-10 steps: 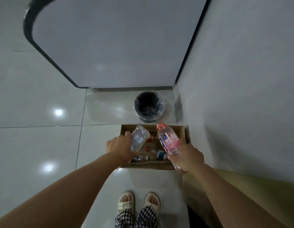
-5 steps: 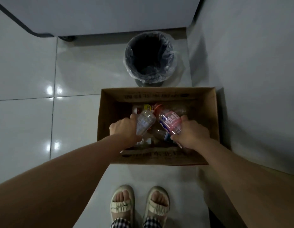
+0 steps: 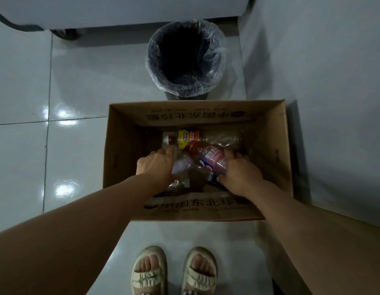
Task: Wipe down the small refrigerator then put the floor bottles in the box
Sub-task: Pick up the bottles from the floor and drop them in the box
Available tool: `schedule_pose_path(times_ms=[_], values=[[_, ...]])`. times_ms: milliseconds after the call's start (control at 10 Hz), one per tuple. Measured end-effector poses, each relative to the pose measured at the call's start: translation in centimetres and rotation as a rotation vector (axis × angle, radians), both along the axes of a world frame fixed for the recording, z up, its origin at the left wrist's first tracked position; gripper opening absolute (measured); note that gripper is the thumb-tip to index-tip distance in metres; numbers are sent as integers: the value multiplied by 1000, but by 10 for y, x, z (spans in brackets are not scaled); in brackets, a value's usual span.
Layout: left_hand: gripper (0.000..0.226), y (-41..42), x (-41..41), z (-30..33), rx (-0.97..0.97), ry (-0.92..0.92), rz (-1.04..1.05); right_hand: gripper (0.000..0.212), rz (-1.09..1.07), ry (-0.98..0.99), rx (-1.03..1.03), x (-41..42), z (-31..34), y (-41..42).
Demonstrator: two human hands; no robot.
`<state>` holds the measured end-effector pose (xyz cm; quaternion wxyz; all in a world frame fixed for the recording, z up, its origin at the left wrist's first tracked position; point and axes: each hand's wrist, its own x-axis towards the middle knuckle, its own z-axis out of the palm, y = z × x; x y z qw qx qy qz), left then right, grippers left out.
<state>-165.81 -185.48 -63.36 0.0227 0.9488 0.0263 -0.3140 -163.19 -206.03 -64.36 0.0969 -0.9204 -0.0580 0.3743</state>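
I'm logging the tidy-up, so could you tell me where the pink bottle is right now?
The pink bottle is inside the cardboard box, right of centre, gripped by the right hand.

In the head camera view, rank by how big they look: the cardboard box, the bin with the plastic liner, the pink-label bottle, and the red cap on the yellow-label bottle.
1. Brown cardboard box
2. Dark round bin with clear plastic liner
3. Pink-label plastic bottle in the right hand, partly hidden
4. Red cap on the yellow-label bottle

Lined bin [image 3: 185, 60] beyond, glossy tiled floor [image 3: 21, 99], sandalled feet [image 3: 174, 271]
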Motion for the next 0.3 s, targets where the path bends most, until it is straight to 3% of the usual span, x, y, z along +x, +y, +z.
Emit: schedule_pose_path(times_ms=[300], values=[[66, 23, 13, 91, -39, -45, -44, 62, 104, -78, 1, -4, 88, 17]])
